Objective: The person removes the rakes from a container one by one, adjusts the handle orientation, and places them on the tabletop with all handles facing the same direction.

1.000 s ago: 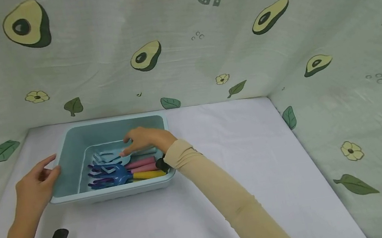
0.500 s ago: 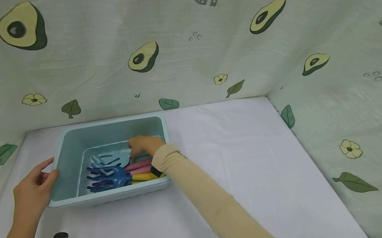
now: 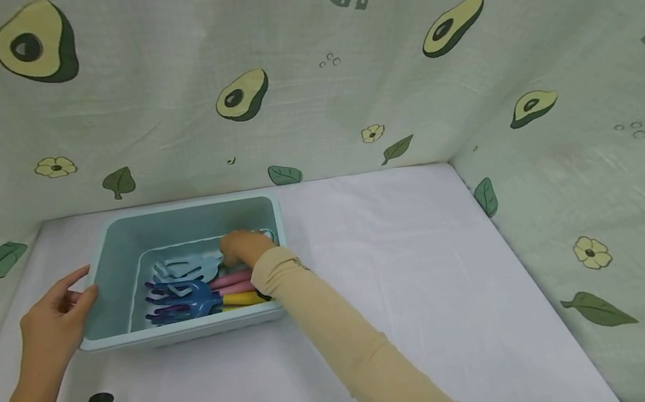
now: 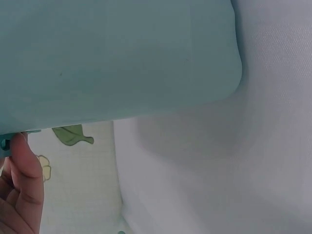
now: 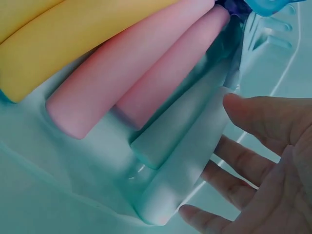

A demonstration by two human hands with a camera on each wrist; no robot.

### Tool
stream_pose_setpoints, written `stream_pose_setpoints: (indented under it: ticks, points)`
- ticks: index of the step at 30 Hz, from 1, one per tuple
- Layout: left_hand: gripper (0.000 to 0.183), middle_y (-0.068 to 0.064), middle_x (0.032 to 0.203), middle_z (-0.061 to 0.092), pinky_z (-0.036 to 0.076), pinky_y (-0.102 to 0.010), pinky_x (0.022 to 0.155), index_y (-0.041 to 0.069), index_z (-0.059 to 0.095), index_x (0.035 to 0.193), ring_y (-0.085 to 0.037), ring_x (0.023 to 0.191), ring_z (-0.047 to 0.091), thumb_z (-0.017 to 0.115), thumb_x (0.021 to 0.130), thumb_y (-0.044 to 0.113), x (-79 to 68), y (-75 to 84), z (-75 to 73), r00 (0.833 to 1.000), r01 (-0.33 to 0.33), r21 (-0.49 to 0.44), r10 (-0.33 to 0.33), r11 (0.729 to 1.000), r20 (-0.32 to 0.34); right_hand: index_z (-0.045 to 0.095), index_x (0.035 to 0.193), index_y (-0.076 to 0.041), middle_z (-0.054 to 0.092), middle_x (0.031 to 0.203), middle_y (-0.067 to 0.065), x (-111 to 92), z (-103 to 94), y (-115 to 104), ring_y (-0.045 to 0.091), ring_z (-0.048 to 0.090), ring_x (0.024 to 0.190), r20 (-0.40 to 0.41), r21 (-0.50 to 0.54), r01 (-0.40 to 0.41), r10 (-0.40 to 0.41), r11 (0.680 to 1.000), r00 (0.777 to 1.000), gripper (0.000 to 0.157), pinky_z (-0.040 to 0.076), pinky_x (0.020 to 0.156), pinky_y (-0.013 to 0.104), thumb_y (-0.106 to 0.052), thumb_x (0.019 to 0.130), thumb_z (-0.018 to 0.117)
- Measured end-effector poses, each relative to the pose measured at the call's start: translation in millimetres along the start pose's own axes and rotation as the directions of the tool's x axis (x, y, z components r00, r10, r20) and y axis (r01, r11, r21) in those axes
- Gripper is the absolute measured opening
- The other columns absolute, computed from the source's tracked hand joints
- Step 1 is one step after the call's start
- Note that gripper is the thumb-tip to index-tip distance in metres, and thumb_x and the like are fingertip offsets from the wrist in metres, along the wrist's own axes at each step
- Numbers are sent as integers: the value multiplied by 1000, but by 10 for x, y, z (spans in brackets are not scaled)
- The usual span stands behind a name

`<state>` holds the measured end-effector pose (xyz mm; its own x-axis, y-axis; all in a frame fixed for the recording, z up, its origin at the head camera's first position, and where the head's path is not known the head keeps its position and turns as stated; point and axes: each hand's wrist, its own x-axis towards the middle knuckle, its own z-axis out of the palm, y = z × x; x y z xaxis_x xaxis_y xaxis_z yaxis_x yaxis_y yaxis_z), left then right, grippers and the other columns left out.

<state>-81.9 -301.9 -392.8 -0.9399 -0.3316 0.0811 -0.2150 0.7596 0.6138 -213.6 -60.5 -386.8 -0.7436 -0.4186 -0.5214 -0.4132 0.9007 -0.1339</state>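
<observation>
A light blue plastic basin (image 3: 179, 331) sits on the white table, holding several hand rakes with their handles to the right. My left hand (image 3: 53, 326) grips its left end; in the left wrist view the thumb (image 4: 27, 158) presses on the basin's edge tab. My right hand (image 3: 246, 245) reaches inside, over a pale blue hand rake (image 3: 185, 269). In the right wrist view, the thumb touches near the top of that rake's handle (image 5: 187, 156), while the loosely spread fingers (image 5: 239, 161) lie along its side. A second pale handle lies alongside.
Blue hand rakes (image 3: 193, 298) with yellow handles (image 5: 73, 44) and others with pink handles (image 5: 131, 68) lie nearer the basin's front side. A printed cloth (image 3: 309, 112) hangs behind and beside the white tabletop (image 3: 420, 270).
My right hand has lowered into the basin, coming down to the pale blue rake's handle. The left hand keeps its grip on the basin's left end.
</observation>
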Motion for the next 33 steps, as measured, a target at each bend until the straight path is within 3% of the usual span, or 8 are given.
stream_pose_setpoints:
  ticks: [10, 17, 27, 33]
  points:
    - [49, -21, 95, 57, 35, -8, 49, 12, 41, 136, 6, 61, 36, 46, 92, 32, 8, -1, 2, 1000, 7, -6, -7, 1000, 4, 59, 95, -20, 58, 105, -5, 30, 16, 9, 11, 50, 91, -3, -34, 7, -7, 999, 1000, 11, 41, 82, 32, -24, 91, 49]
    - [49, -21, 95, 56, 35, -8, 49, 13, 41, 136, 6, 62, 36, 46, 92, 33, 15, -1, 1, 1000, 8, -5, -8, 1000, -2, 60, 99, -21, 57, 114, -5, 44, 16, 7, 13, 48, 104, -19, -80, 13, -14, 997, 1000, 14, 41, 87, 34, -23, 91, 48]
    - [50, -20, 97, 57, 34, -7, 50, 15, 40, 137, 6, 63, 37, 46, 92, 35, 15, -16, 12, 1000, 16, -8, -16, 1000, -4, 59, 114, -25, 57, 118, -8, 57, 35, 22, 12, 50, 106, -47, -108, 54, -59, 993, 997, 25, 42, 90, 31, -31, 92, 49]
    - [50, -19, 97, 56, 35, -7, 51, 15, 40, 137, 4, 63, 38, 46, 92, 35, 11, -16, 15, 1000, 19, -10, -19, 1000, -5, 61, 111, -24, 60, 113, -8, 40, 40, 32, 10, 54, 99, -82, -151, 87, -100, 985, 992, 22, 45, 86, 31, -25, 92, 50]
